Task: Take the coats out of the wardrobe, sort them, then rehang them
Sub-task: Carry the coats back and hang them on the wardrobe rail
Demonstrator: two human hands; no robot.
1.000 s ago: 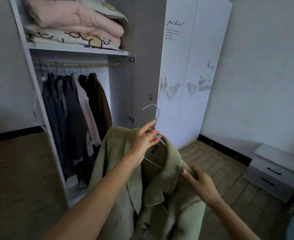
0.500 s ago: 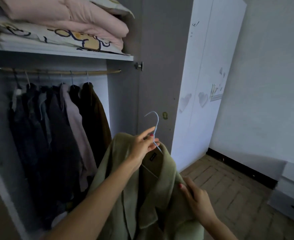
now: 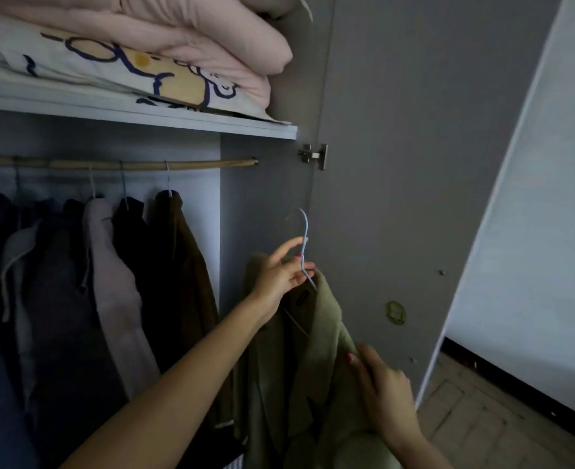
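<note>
A pale green coat (image 3: pixel 316 360) hangs on a light blue wire hanger (image 3: pixel 304 238) in front of the open wardrobe. My left hand (image 3: pixel 281 275) pinches the hanger's neck just below the hook and holds the coat up. My right hand (image 3: pixel 384 390) grips the coat's right shoulder lower down. Inside the wardrobe a wooden rail (image 3: pixel 116 163) carries several coats, among them a brown coat (image 3: pixel 181 265) at the right end, a black one (image 3: pixel 128 231) and a pale pink one (image 3: pixel 110 275). The rail's right end, past the brown coat, is bare.
A shelf (image 3: pixel 177 118) above the rail holds a folded pink quilt (image 3: pixel 184 35) and a printed cover. The open wardrobe door (image 3: pixel 415 164) stands right of the green coat, with a hinge (image 3: pixel 313 155). Wooden floor (image 3: pixel 482 421) shows at lower right.
I have moved closer to the wardrobe, so the rail and shelf fill more of the view. The green coat on its hanger has come up toward the rail's right end.
</note>
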